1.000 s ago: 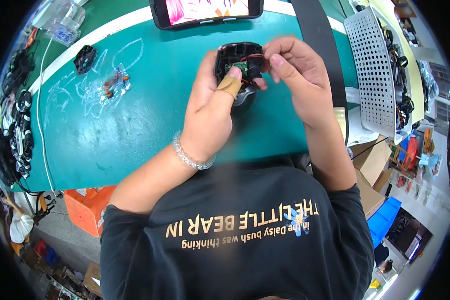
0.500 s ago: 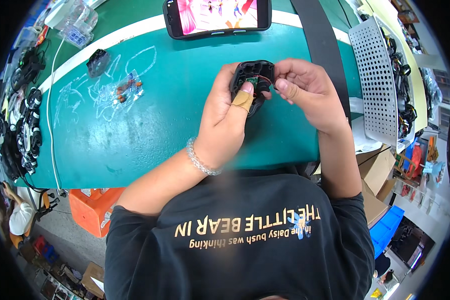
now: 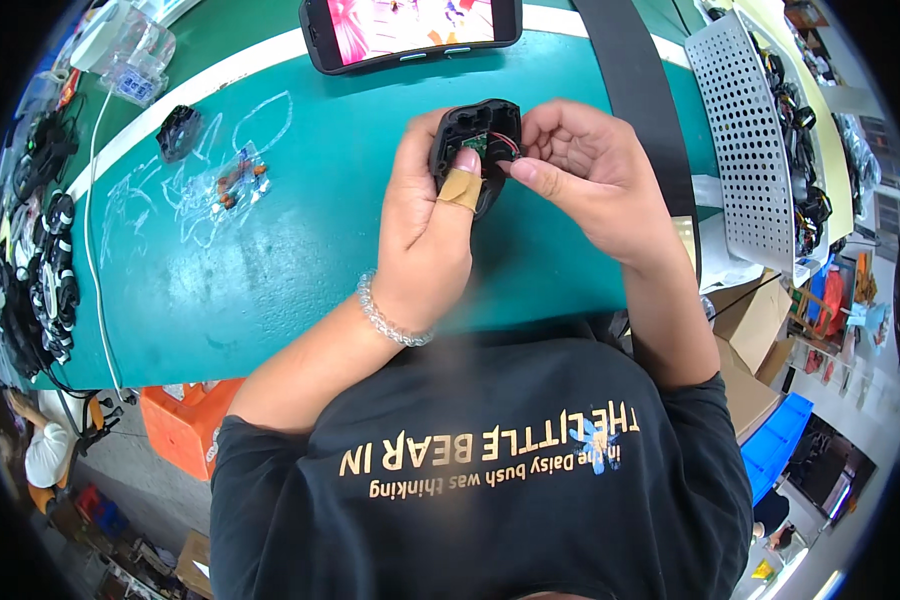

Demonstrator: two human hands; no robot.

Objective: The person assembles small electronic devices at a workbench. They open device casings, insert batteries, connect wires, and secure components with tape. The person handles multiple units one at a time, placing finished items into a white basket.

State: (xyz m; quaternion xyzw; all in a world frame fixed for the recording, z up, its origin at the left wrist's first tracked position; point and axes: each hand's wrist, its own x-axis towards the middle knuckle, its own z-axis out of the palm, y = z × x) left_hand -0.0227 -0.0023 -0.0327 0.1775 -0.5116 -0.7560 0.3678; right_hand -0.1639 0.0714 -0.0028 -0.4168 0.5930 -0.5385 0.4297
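Open housing (image 3: pixel 454 122) in your left hand (image 3: pixel 425 225), thin wires (image 3: pixel 507 143) by your right (image 3: pixel 600 175)

The black housing is over the green table (image 3: pixel 320 290), between the phone (image 3: pixel 415 25) and the near edge. Your left hand grips it from the side, its taped thumb (image 3: pixel 467 160) pressed down at the green board (image 3: pixel 478 144). Your right thumb and fingers close in at the wires; whether they pinch one, you cannot tell from this view, as the fingertips cover the ends.

A sharp tug from your right hand could strain a wire where it meets the board. If your left thumb slipped, the board might tip or lift. A wire left across the housing's rim could be nipped.

The widest open room is to your left, short of the bag of small parts (image 3: pixel 235 185) and the black piece (image 3: pixel 178 133). Ahead, the phone limits your reach. On your right, the dark strip (image 3: pixel 635 95) runs close by your hand, with the perforated tray (image 3: pixel 745 130) past it. The near edge lies below your wrists, so anything dropped toward you could miss the table.
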